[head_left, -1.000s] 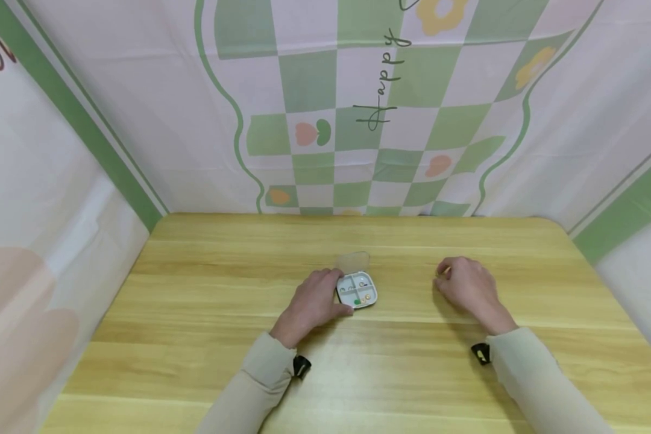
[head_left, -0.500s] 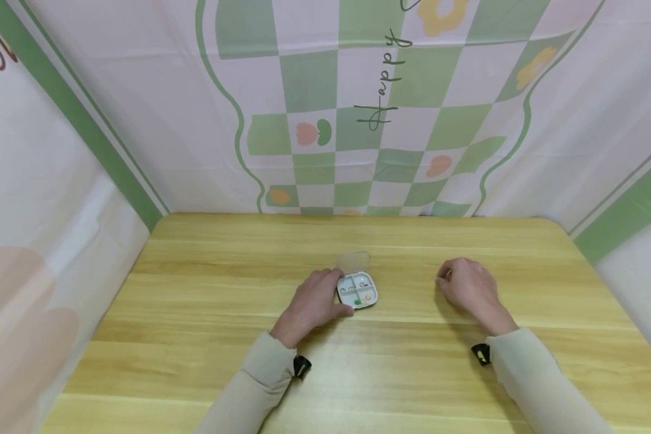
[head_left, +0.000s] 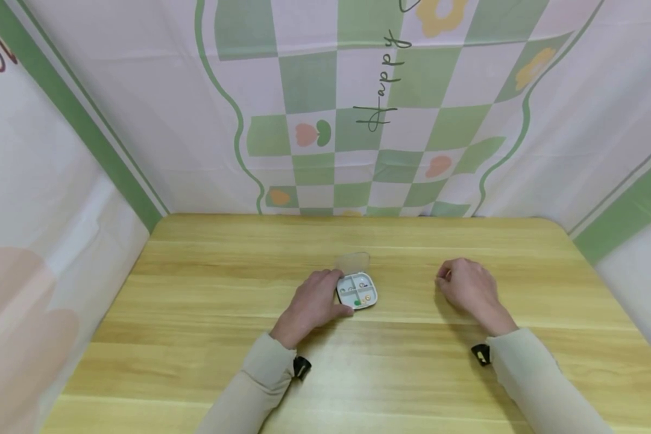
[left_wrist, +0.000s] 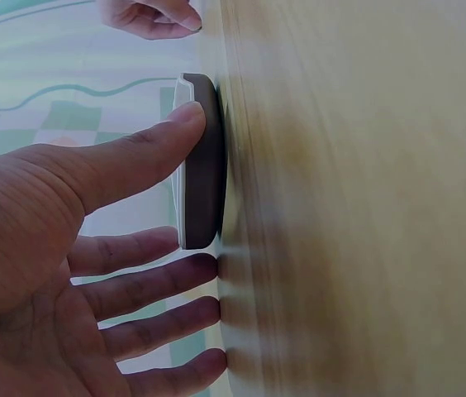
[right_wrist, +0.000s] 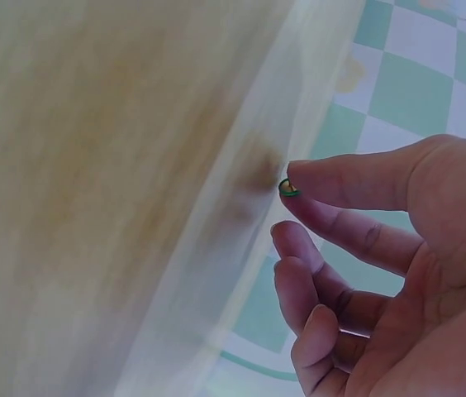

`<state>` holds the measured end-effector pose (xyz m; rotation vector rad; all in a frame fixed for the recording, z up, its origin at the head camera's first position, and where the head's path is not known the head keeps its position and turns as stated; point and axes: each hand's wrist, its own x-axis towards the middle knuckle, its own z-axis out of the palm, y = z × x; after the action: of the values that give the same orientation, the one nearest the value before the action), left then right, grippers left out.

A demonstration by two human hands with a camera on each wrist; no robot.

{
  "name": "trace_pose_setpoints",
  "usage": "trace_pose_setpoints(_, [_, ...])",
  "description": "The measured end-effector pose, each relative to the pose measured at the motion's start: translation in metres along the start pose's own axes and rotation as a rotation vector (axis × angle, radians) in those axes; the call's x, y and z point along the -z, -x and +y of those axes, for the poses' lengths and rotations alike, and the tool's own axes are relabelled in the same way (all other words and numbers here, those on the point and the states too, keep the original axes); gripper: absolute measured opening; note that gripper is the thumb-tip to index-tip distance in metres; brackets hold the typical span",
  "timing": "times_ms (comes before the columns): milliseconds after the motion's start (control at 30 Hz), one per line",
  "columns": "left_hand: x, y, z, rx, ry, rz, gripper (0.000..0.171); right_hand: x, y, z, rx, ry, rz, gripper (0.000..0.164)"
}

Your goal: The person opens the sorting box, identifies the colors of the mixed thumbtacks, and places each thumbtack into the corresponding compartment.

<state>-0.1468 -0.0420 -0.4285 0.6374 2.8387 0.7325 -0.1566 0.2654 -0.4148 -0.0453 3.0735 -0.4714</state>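
A small case [head_left: 357,290] with a pale tray of four compartments lies on the table, its clear lid [head_left: 352,261] folded back behind it. My left hand [head_left: 316,300] holds the case at its left side, thumb on the near edge and index finger toward the far edge. In the left wrist view the case's dark side wall [left_wrist: 203,178] shows under the thumb. To the right, my right hand [head_left: 468,289] stays low over the table. Between thumb and index finger it pinches a tiny green-and-gold earring [right_wrist: 288,188], seen in the right wrist view; its other fingers are curled.
Small trinkets lie in the case's compartments, among them a green piece [head_left: 357,302] and a gold-coloured one [head_left: 367,297]. The wooden table [head_left: 239,253] ends at a checked cloth backdrop [head_left: 358,163]. Both wrists carry a black strap mount.
My right hand has shifted very slightly to the right and toward me over the first half second, then stays still. The left hand and the case have not moved.
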Motion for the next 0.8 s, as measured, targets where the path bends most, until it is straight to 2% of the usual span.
trace_pose_setpoints(333, [0.0,0.0,0.0,0.005,0.002,-0.002,0.072,0.001,0.001,-0.006,0.046,-0.021,0.055,0.01])
trace_pose_setpoints(800, [0.001,0.001,0.001,0.004,-0.008,-0.004,0.072,0.008,0.006,-0.039,0.126,-0.041,0.086,0.011])
